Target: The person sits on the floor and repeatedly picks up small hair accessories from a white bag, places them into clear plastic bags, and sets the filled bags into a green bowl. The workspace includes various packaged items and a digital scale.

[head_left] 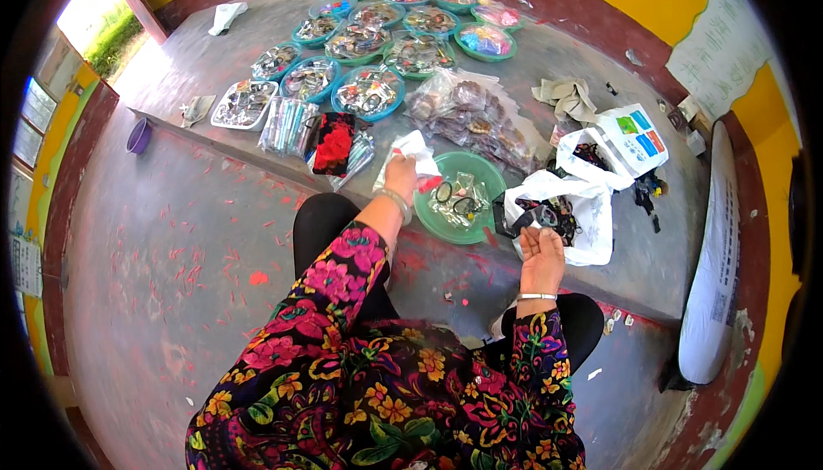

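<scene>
My left hand (399,177) is closed on a white plastic bag (417,149) with red marks, at the left rim of a green basin (426,204). In the basin lie small clear packets (463,189) and dark ring-shaped bands (464,205). On the right, my right hand (542,257) has its fingers drawn together at the front of an open white bag (591,245). Black items (561,220) fill that bag. Something dark and partly see-through touches the right fingertips, too small to name.
Several basins of packaged small goods (420,53) stand on the raised floor ahead. Beside the green basin lie a heap of clear bags with brown contents (476,119) and a black-and-red cloth pouch (334,143). A step edge (231,149) crosses the floor. A long wrapped roll (710,299) leans at right.
</scene>
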`<state>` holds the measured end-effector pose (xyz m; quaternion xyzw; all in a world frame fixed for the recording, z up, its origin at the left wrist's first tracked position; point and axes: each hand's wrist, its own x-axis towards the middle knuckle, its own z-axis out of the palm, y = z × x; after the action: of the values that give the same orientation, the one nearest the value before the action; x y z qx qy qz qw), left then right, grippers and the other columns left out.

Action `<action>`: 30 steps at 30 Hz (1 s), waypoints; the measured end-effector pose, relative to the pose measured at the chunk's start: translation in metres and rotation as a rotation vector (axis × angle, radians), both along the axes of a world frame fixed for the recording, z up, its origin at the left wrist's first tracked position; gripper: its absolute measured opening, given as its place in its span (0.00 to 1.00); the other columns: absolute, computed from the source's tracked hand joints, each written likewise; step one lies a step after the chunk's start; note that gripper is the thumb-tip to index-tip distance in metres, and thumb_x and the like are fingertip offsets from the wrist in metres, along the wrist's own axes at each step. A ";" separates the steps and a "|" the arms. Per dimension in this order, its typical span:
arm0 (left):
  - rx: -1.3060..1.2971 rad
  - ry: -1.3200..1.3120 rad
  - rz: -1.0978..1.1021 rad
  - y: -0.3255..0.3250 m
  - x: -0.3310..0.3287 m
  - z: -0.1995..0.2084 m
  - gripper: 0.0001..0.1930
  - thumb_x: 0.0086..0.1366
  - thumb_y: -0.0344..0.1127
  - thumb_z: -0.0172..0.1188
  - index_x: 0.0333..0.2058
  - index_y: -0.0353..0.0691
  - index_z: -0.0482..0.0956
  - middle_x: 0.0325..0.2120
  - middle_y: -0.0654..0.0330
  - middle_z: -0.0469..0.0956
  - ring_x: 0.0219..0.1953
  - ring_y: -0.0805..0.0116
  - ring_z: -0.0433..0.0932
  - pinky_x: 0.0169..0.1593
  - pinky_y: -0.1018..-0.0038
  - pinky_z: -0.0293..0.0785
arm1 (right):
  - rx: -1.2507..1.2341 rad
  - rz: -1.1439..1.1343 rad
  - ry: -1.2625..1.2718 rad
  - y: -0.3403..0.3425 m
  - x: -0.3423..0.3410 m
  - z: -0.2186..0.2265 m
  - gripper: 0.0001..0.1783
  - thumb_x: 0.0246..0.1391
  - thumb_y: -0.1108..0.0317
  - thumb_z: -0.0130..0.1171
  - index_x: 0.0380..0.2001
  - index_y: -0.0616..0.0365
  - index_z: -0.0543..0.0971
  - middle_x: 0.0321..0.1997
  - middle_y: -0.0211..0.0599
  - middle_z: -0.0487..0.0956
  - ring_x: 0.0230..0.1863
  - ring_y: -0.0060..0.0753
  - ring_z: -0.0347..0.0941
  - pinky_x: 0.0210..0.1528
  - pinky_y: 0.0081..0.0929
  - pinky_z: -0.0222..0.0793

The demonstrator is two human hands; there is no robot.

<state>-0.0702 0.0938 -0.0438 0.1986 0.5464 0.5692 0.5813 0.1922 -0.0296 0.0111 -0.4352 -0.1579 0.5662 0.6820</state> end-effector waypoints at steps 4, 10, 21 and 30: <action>-0.079 0.593 0.042 0.052 -0.032 -0.043 0.10 0.59 0.32 0.46 0.36 0.34 0.72 0.31 0.48 0.75 0.31 0.53 0.77 0.35 0.65 0.75 | -0.049 0.056 -0.005 0.001 -0.004 0.000 0.04 0.56 0.70 0.47 0.32 0.59 0.69 0.31 0.40 0.76 0.34 0.34 0.74 0.35 0.24 0.72; -0.214 1.206 0.003 0.083 -0.050 -0.087 0.11 0.55 0.35 0.49 0.33 0.37 0.76 0.33 0.41 0.75 0.38 0.46 0.74 0.42 0.60 0.70 | -0.122 0.113 0.016 0.002 -0.008 -0.004 0.05 0.55 0.69 0.49 0.32 0.58 0.69 0.31 0.39 0.76 0.33 0.34 0.75 0.34 0.23 0.72; -0.301 1.043 -0.064 0.088 -0.036 -0.105 0.12 0.54 0.34 0.50 0.37 0.38 0.76 0.36 0.47 0.75 0.42 0.50 0.74 0.47 0.63 0.68 | -0.168 0.121 0.037 0.004 -0.012 -0.007 0.05 0.54 0.68 0.50 0.31 0.58 0.69 0.29 0.39 0.76 0.32 0.34 0.75 0.32 0.23 0.72; 0.279 0.855 -0.431 0.050 0.030 -0.037 0.20 0.60 0.49 0.47 0.28 0.37 0.78 0.27 0.50 0.77 0.33 0.56 0.75 0.37 0.67 0.68 | -0.130 0.119 0.049 0.004 -0.012 -0.006 0.05 0.55 0.69 0.48 0.29 0.58 0.68 0.28 0.39 0.76 0.31 0.34 0.76 0.32 0.24 0.73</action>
<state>-0.0407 0.1437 -0.0807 0.5985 0.6011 0.3715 0.3774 0.1798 -0.0258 0.0047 -0.4544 -0.1294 0.6252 0.6212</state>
